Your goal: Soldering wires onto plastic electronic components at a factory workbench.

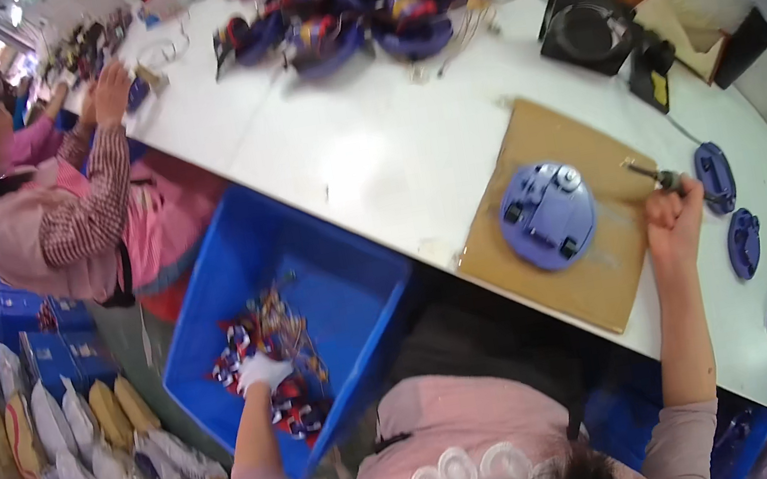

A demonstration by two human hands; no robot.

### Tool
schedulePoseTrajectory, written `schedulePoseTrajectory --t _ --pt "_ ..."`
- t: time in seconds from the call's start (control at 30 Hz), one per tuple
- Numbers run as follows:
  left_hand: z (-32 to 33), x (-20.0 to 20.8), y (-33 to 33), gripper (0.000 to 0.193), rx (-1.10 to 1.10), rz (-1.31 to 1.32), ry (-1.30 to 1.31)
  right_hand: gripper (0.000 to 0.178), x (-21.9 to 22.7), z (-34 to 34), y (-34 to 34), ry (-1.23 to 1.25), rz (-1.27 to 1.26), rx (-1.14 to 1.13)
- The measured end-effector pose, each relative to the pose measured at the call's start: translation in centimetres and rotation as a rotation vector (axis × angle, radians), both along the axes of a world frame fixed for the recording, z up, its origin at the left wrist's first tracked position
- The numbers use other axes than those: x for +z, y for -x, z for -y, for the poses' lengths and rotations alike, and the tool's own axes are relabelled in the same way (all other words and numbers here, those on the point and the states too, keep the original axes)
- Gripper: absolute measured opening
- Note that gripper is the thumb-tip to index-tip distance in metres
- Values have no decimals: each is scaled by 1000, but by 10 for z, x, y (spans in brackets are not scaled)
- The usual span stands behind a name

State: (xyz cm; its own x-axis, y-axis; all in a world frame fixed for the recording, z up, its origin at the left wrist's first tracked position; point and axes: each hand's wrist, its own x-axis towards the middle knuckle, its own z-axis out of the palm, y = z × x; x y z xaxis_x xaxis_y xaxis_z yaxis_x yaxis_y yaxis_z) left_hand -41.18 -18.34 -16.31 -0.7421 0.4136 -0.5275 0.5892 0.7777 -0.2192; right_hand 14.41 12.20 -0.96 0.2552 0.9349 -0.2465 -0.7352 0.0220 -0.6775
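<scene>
My right hand is closed around the dark handle of what looks like a soldering iron, its thin tip pointing left over a brown board. On that board lies a round blue-purple plastic housing with dark parts and a pale round piece on it; neither hand touches it. My left hand, in a white glove, reaches down into a blue bin at lower left. It is at a heap of small red and blue parts with thin wires. Its fingers are blurred, so their grip is unclear.
Several similar blue housings lie right of the board. A black fan-like box stands at the back right. Piled wired assemblies cover the table's far side. A co-worker sits at left; filled sacks lie on the floor.
</scene>
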Motion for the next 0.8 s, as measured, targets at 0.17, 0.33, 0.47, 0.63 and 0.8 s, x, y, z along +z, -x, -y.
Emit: schedulePoseTrajectory --t 0.17,0.33,0.47,0.63,0.8 --pt "46 29 77 46 472 741 -503 22 -5 1 -7 10 -95 121" --pt "3 169 33 54 715 1501 -1152 23 -3 8 -9 21 -69 53" --pt "-46 254 -14 68 199 1592 -1363 23 8 10 -1 38 -65 62" --pt "-146 316 -28 79 -383 1816 -1168 23 6 11 -2 53 -45 45" --pt "-256 355 -117 70 -510 2145 -1084 21 -9 2 -14 8 -16 73"
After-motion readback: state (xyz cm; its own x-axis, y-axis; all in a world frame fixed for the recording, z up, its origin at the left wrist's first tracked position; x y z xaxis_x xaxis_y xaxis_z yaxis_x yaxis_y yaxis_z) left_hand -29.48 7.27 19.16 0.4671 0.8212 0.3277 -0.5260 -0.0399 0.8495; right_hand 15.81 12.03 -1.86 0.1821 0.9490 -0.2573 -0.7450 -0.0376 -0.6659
